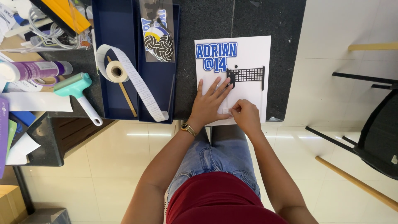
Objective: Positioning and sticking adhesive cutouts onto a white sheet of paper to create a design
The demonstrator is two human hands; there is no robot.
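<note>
A white card (253,54) lies on the dark stone counter (207,20), with blue cut-out letters at its top left and a black net-shaped cut-out (248,75) across its middle. My left hand (209,103) rests flat on the card, fingers spread, fingertips touching the left end of the black net piece. My right hand (244,114) is at the card's near edge, fingers pinched together on a small white piece (226,110) beside my left thumb. A gold wristwatch (188,129) sits on my left wrist.
A dark blue tray (114,25) to the left holds a roll of white tape (116,70), a wooden stick and a clear packet with a knotted ornament (159,39). Further left lie a teal roller (76,89) and a purple tube (35,69). A black chair (373,137) stands at right.
</note>
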